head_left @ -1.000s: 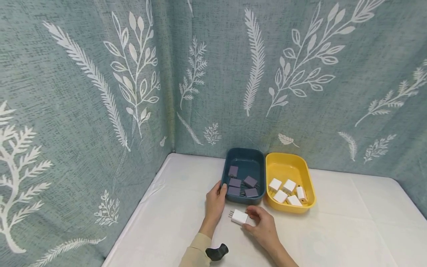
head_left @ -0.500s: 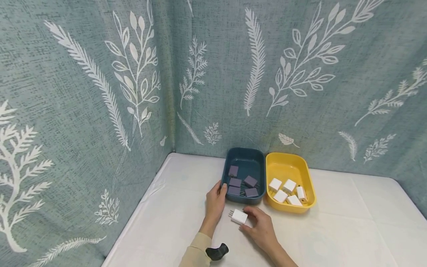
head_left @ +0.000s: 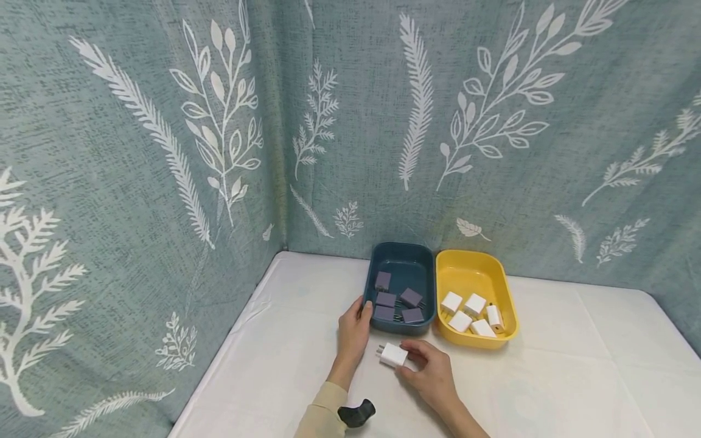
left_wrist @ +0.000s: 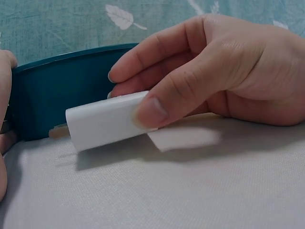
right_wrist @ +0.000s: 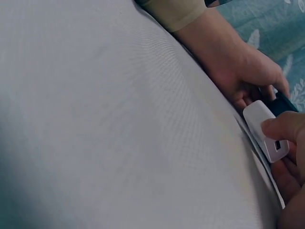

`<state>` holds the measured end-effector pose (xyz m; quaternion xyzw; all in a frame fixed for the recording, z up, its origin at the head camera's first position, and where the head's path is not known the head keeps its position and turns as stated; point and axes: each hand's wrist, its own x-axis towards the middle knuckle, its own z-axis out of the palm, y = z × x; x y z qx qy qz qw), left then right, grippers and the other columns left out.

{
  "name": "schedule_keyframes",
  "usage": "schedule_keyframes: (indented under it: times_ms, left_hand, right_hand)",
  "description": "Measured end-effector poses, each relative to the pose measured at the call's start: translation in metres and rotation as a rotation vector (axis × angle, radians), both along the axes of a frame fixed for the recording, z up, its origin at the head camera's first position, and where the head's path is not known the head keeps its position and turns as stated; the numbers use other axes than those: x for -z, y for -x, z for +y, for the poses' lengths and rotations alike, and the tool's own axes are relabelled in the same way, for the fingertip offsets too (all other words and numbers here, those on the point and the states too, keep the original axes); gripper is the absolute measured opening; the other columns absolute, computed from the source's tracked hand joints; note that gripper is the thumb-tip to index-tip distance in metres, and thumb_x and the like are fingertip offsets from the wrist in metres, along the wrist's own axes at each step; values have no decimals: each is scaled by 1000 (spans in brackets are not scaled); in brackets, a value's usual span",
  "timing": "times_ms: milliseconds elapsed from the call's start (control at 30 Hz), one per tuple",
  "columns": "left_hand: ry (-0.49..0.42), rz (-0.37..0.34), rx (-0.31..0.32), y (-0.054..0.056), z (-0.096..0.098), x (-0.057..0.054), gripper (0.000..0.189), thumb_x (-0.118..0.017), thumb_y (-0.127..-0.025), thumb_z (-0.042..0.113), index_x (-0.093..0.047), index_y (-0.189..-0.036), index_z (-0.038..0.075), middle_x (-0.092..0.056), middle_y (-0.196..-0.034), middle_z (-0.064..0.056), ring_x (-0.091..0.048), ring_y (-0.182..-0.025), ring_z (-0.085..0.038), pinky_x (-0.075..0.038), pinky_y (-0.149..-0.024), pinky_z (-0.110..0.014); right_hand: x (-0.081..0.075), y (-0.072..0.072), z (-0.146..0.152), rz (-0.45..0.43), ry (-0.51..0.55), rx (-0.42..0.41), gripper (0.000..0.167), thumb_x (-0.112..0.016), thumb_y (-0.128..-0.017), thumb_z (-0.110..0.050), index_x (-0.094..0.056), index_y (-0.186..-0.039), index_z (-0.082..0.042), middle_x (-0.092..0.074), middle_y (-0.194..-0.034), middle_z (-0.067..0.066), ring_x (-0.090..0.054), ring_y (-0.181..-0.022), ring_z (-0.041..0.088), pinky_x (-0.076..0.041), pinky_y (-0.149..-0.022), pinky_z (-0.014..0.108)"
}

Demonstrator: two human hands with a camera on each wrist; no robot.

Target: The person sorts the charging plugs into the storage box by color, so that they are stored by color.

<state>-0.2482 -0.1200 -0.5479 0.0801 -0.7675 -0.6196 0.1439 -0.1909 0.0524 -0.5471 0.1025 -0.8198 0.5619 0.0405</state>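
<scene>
My right hand (head_left: 429,370) pinches a white charger plug (head_left: 393,355) between thumb and fingers, just in front of the trays. The plug's metal prongs point left. In the left wrist view the white charger (left_wrist: 107,121) tilts a little, with a shadow under it on the cloth. Its USB port faces the right hand in the right wrist view. My left hand (head_left: 353,331) grips the front left corner of the dark blue tray (head_left: 402,328), thumb at the rim. Several dark purple chargers (head_left: 411,297) lie inside that tray.
A yellow tray (head_left: 476,342) with several white chargers (head_left: 461,322) stands against the blue tray's right side. Both rest on a white cloth (head_left: 575,365) near a patterned teal curtain (head_left: 356,121). A black strap piece (head_left: 356,414) is beside the left sleeve.
The right hand's fingers have shifted slightly on the white charger, which stays in nearly the same spot. The left hand and both trays have not moved.
</scene>
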Motion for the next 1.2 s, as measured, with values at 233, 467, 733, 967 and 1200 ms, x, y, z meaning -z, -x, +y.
schedule_keyframes:
  times_ms: [233, 467, 733, 967, 1200]
  left_hand:
    - [-14, 17, 4, 2, 0, 2, 51, -50, -101, 37, -53, -137, 1, -57, -138, -17, -54, -131, -28, -48, -107, -38]
    - [-4, 8, 8, 1, 1, 0, 50, -50, -101, 36, -53, -137, 2, -56, -139, -17, -54, -131, -29, -48, -108, -38]
    - [-11, -2, -1, 0, -1, -3, 50, -50, -101, 35, -53, -137, 1, -56, -139, -18, -54, -131, -29, -47, -108, -38]
    - [-16, -6, -5, -1, -1, -3, 50, -51, -101, 34, -53, -137, 0, -56, -139, -18, -54, -130, -29, -47, -108, -39]
    - [-11, -6, -11, 0, 0, -1, 49, -51, -100, 34, -54, -136, 0, -57, -138, -18, -55, -129, -29, -48, -107, -40]
  right_hand:
    - [-1, 2, 2, -21, 57, 10, 46, -79, -62, 17, -71, -104, -2, -72, -105, 12, -70, -98, 23, -59, -86, 22]
    - [-5, 3, 5, 4, 48, 18, 44, -80, -63, 15, -71, -103, -2, -72, -103, 11, -71, -94, 19, -60, -84, 23]
    - [-11, 5, 11, 34, 54, 26, 46, -81, -61, 15, -73, -99, -8, -73, -100, 5, -70, -93, 17, -59, -85, 20]
    - [-16, 5, 17, 10, 83, 40, 45, -80, -61, 16, -72, -99, -6, -73, -100, 8, -71, -94, 19, -59, -85, 22]
    - [-17, 4, 22, -11, 99, 62, 45, -80, -62, 16, -72, -100, -5, -72, -103, 10, -72, -95, 22, -59, -84, 21]
